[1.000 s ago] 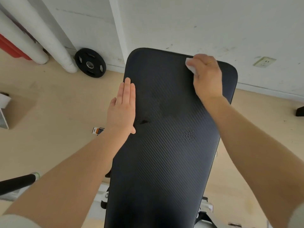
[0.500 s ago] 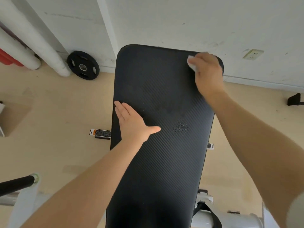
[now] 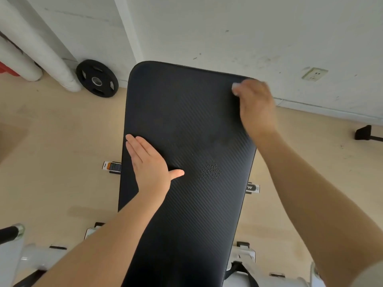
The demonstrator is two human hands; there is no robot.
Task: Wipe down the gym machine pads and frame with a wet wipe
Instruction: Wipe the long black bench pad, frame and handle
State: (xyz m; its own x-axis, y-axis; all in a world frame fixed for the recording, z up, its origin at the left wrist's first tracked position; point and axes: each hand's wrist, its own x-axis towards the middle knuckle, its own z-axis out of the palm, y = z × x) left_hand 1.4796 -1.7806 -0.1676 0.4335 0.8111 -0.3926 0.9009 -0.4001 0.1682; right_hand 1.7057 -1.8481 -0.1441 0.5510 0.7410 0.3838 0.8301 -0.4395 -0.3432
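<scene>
Our left hand [image 3: 149, 164] lies flat on the black bench pad [image 3: 186, 162], fingers straight and together, thumb spread out to the side, pressing near the pad's left edge. Our right hand [image 3: 256, 104] is blurred, its fingers curled over a white wet wipe [image 3: 235, 87] that peeks out at the fingertips, held against the pad's far right corner. Between our two hands the ribbed pad surface shows a small diamond-shaped patch of perforations [image 3: 210, 170]. Left of our left hand, a sticker [image 3: 112, 166] with orange and black print sticks out from under the pad; its text is too small to read. Below our right forearm, a white frame tab [image 3: 252, 187] bears a black oval logo with a "W" visible. Beyond the left hand, a black weight plate [image 3: 97, 78] leans against the wall.
</scene>
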